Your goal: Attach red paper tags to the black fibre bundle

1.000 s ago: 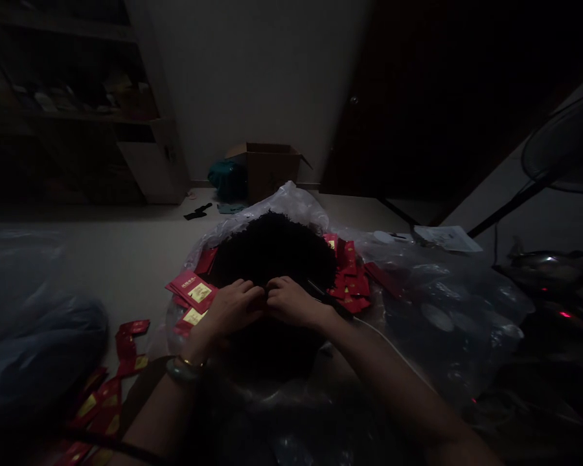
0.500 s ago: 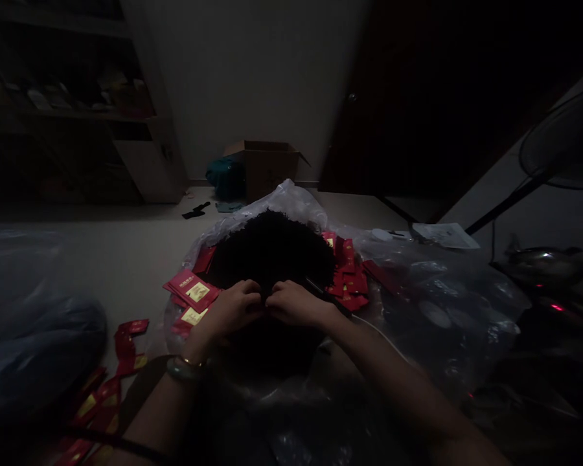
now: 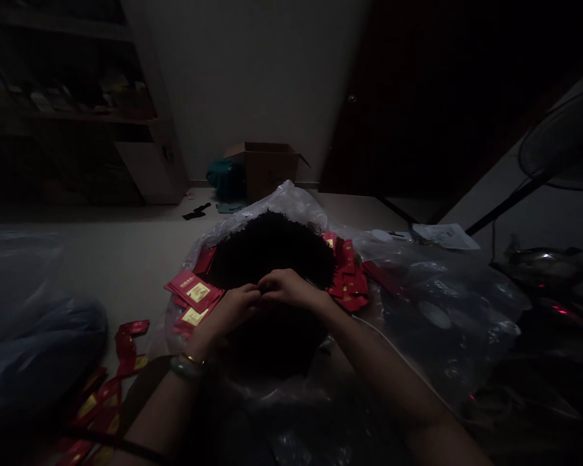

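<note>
A dark heap of loose, leaf-like bits (image 3: 274,249) lies in a clear plastic bag (image 3: 287,194). Over its near side my left hand (image 3: 238,304) and my right hand (image 3: 289,288) meet, fingers bent and pinched together at the tips. Whatever sits between them is too dark and small to make out. Just left of my left hand rest red packets with gold labels (image 3: 194,290). More red packets (image 3: 347,275) lie to the right of the heap. A thin dark tool (image 3: 315,283) is partly hidden behind my right hand.
A cardboard box (image 3: 271,169) and a teal bag (image 3: 226,178) stand by the wall. Red packets (image 3: 126,346) lie on the floor at left. To the right are plastic sheeting (image 3: 442,310), a metal kettle (image 3: 544,257) and a fan (image 3: 563,142).
My right hand has risen slightly and moved left, so its fingertips now reach over those of my left hand. The left hand has shifted only a little. The heap and packets look the same.
</note>
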A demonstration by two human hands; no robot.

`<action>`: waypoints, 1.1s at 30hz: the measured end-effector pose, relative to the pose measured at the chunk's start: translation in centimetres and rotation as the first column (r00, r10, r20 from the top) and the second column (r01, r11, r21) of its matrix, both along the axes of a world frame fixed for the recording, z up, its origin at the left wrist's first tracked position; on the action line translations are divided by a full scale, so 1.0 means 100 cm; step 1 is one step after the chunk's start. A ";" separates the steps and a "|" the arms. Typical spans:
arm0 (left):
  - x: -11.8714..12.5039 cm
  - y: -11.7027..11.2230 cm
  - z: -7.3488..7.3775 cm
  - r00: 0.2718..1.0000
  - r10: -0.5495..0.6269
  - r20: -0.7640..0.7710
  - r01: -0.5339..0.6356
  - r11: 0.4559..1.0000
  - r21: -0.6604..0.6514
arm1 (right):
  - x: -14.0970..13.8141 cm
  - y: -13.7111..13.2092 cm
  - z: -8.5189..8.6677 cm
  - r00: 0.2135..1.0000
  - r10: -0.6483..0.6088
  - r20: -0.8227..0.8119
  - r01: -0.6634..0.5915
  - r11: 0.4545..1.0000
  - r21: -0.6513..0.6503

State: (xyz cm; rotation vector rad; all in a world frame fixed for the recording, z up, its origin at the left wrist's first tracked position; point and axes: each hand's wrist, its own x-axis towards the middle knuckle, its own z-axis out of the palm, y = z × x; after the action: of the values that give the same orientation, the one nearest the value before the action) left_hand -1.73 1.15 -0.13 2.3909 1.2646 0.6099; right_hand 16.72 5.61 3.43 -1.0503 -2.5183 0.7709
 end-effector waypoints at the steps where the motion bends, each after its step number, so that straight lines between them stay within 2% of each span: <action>1: 0.000 0.000 0.001 1.000 -0.003 0.014 0.004 1.000 -0.012 | -0.003 0.003 0.001 1.000 -0.007 0.023 0.008 0.999 -0.043; 3: 0.000 -0.002 0.003 0.999 -0.003 0.048 0.005 0.999 -0.044 | -0.008 0.007 0.004 0.998 -0.038 0.057 0.042 0.996 -0.082; 5: 0.000 -0.003 0.005 0.997 0.027 0.074 -0.021 0.997 -0.073 | -0.007 0.009 0.008 0.995 -0.088 0.045 0.091 0.994 -0.057; 9: -0.001 -0.002 0.005 0.985 0.133 0.108 -0.121 0.987 -0.110 | 0.010 0.009 0.013 0.962 -0.248 -0.112 0.252 0.968 0.015; 12: -0.002 -0.001 0.005 0.951 0.220 0.217 -0.193 0.971 -0.137 | 0.023 0.006 0.007 0.935 -0.296 -0.197 0.300 0.954 -0.012; 15: 0.000 0.000 0.008 0.863 0.277 0.421 -0.200 0.955 -0.218 | 0.024 -0.002 -0.008 0.901 -0.316 -0.298 0.277 0.946 -0.165; 18: 0.005 0.001 0.008 0.741 0.323 0.589 -0.124 0.927 -0.353 | 0.015 -0.012 -0.023 0.869 -0.342 -0.357 0.190 0.898 -0.398; 20: 0.009 0.001 0.005 0.674 0.393 0.626 -0.102 0.888 -0.448 | 0.012 -0.016 -0.029 0.853 -0.366 -0.371 0.148 0.852 -0.502; 22: 0.014 0.002 0.002 0.616 0.471 0.632 -0.114 0.847 -0.520 | 0.012 -0.019 -0.032 0.816 -0.432 -0.385 0.159 0.807 -0.569; 24: 0.018 0.002 -0.002 0.552 0.526 0.646 -0.127 0.820 -0.558 | 0.015 -0.019 -0.034 0.762 -0.502 -0.408 0.177 0.768 -0.615; 27: 0.025 0.003 -0.008 0.472 0.549 0.690 -0.137 0.819 -0.558 | 0.020 -0.018 -0.038 0.710 -0.557 -0.430 0.179 0.735 -0.654; 31: 0.031 0.002 -0.008 0.443 0.572 0.690 -0.161 0.808 -0.566 | 0.022 -0.017 -0.044 0.690 -0.571 -0.444 0.185 0.732 -0.655; 33: 0.031 0.000 -0.006 0.453 0.588 0.670 -0.128 0.787 -0.603 | 0.023 -0.016 -0.045 0.697 -0.557 -0.450 0.188 0.749 -0.636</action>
State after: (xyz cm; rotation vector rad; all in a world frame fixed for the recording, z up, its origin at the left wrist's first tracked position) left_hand 1.38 1.14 -0.72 1.0728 1.2401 1.2247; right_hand 19.00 3.97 -1.07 -1.1871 -1.4494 1.4636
